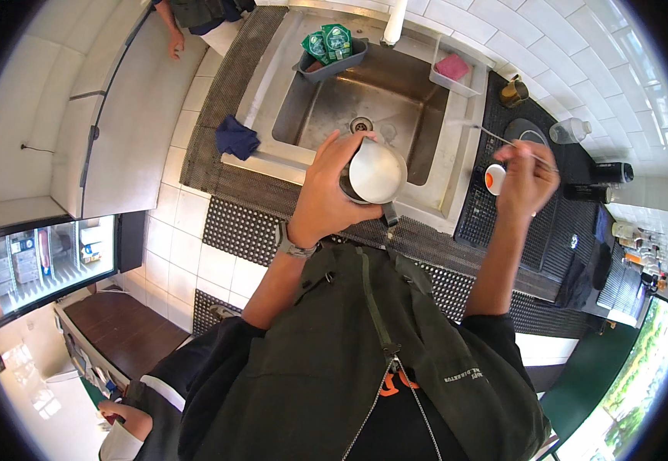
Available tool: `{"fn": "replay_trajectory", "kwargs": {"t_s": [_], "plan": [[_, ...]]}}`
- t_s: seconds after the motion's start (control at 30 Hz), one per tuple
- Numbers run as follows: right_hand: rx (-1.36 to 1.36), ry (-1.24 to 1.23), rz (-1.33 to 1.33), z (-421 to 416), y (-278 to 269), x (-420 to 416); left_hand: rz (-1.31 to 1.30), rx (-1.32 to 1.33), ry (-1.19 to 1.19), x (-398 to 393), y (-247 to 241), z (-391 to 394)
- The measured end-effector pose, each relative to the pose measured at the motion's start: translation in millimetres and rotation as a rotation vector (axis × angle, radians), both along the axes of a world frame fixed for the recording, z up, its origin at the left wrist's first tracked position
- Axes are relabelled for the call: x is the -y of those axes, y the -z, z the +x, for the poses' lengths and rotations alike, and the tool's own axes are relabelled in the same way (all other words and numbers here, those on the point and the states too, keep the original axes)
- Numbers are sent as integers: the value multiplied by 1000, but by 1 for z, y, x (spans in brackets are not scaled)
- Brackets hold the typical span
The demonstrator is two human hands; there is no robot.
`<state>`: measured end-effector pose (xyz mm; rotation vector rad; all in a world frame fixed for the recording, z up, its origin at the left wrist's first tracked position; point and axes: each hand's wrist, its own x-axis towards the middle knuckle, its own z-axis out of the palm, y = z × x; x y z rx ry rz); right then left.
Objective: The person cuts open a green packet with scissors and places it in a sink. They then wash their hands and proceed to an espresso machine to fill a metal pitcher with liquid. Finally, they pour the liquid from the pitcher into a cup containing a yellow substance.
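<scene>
My left hand (325, 187) grips a metal milk pitcher (378, 173) over the near side of a steel sink (357, 95). The pitcher is seen from above, with a pale, milk-like surface inside; its handle points toward me. In my right hand (523, 181) is a thin metal spoon (491, 135), held out to the left, its tip blurred by motion. Beneath that hand lies a black rubber mat (475, 201). A small white round item with an orange patch (491, 178) sits on the mat beside my fingers.
A grey caddy (334, 68) with green packets hangs at the sink's back left, near a white faucet (394, 26). A clear bin (472, 80) holds a pink sponge. A navy cloth (237, 137) lies left. Two other people stand at upper left and lower left.
</scene>
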<state>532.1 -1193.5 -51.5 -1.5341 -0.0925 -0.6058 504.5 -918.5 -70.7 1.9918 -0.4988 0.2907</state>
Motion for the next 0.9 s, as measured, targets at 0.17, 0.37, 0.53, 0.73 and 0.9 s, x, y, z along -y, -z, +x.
{"fn": "replay_trajectory", "kwargs": {"t_s": [0.17, 0.37, 0.53, 0.73, 0.9], "plan": [[305, -596, -496, -2, -101, -24, -57, 1, 122, -2, -17, -5], [411, -1033, -912, 24, -130, -62, -93, -59, 281, -5, -32, -5], [318, -1096, -920, 25, -133, -72, -112, -59, 351, -5, -42, -6], [47, -995, -933, 17, -115, -58, -99, -24, 352, -3, -41, -6], [-117, -808, -656, -15, -100, -54, -76, -38, 299, 1, -40, -9]]}}
